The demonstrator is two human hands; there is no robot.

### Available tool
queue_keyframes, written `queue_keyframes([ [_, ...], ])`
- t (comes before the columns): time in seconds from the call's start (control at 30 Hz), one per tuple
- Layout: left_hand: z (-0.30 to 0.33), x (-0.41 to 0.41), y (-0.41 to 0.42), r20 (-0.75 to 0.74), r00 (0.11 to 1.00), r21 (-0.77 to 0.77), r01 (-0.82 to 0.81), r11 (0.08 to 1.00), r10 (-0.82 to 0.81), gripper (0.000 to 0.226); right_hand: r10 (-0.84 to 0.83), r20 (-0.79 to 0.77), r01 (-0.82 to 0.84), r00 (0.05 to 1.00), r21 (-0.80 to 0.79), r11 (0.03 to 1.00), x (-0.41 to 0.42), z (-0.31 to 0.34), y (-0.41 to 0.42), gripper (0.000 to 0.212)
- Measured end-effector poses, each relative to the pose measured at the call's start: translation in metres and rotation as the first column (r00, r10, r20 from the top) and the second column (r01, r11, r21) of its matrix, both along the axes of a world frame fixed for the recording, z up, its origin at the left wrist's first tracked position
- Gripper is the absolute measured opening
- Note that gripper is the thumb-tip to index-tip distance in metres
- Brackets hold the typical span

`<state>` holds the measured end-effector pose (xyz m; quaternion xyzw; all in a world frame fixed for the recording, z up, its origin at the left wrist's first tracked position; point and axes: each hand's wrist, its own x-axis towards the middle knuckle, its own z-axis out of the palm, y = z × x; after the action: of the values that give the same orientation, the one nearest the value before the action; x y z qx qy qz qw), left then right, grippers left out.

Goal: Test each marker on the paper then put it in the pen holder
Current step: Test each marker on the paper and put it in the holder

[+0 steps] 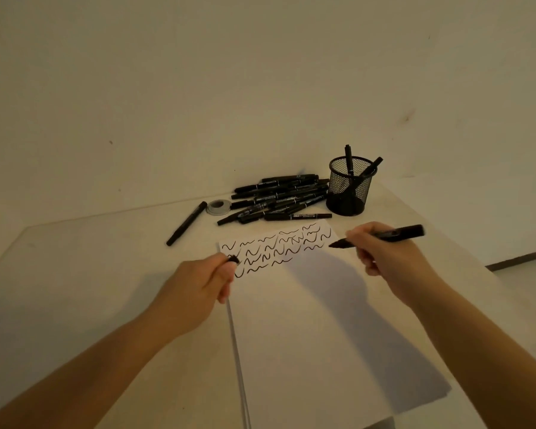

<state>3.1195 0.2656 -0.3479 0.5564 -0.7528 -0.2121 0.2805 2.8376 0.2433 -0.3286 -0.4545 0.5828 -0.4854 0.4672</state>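
Over the scribbled paper (291, 320), the right hand (381, 255) grips an uncapped marker (381, 236), tip leftward; the left hand (205, 280) pinches its cap (233, 259); labels on the piled markers (279, 196) are unreadable; pen holder (350, 187) stands beyond

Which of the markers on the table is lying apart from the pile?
The lone marker left of the pile of markers, past the small round tape roll. It lies diagonally by itself; the others are heaped together beside the mesh pen holder.

Both bare forearms reach forward. The left hand (198, 283) curls, thumb and fingers pinching closed. The right hand (384, 255) holds a writing grip, fingertips together.
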Motion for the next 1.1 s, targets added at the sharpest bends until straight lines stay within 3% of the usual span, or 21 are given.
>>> queue_keyframes([
  [0.07, -0.003, -0.017, -0.002, -0.048, 0.998, 0.025, 0.049, 0.999, -0.047, 0.031, 0.018, -0.086, -0.020, 0.996, -0.021, 1.000, 0.004, -0.001, -0.006, 0.005],
  [0.27, -0.014, -0.058, -0.009, -0.125, 0.976, 0.027, 0.185, 0.982, -0.181, 0.024, 0.109, -0.176, -0.116, 0.978, -0.030, 0.993, 0.032, -0.011, -0.034, 0.008],
  [0.37, -0.024, -0.061, -0.013, -0.036, 0.976, -0.005, 0.216, 0.976, -0.216, 0.025, -0.018, -0.243, -0.002, 0.970, -0.083, 0.997, 0.044, -0.025, -0.047, 0.020],
  [0.47, -0.031, -0.057, -0.014, -0.030, 0.973, -0.034, 0.230, 0.973, -0.231, 0.024, -0.121, -0.237, 0.087, 0.964, -0.150, 0.985, 0.042, -0.040, -0.050, 0.019],
  [0.6, -0.032, -0.057, -0.016, -0.057, 0.969, -0.015, 0.240, 0.971, -0.240, 0.024, -0.083, -0.225, 0.039, 0.971, -0.192, 0.981, 0.038, -0.044, -0.050, 0.016],
  [0.73, -0.032, -0.057, -0.016, -0.050, 0.969, -0.016, 0.243, 0.970, -0.243, 0.025, 0.017, -0.328, -0.075, 0.945, -0.167, 0.983, 0.043, -0.045, -0.047, 0.016],
  [0.97, -0.030, -0.056, -0.015, -0.065, 0.967, 0.015, 0.249, 0.968, -0.248, 0.025, -0.050, -0.417, -0.024, 0.907, -0.170, 0.985, 0.039, -0.042, -0.047, 0.018],
  [1.1, -0.030, -0.056, -0.016, -0.066, 0.968, 0.039, 0.246, 0.969, -0.243, 0.024, -0.164, -0.438, 0.054, 0.884, -0.254, 0.966, 0.034, -0.039, -0.045, 0.018],
])
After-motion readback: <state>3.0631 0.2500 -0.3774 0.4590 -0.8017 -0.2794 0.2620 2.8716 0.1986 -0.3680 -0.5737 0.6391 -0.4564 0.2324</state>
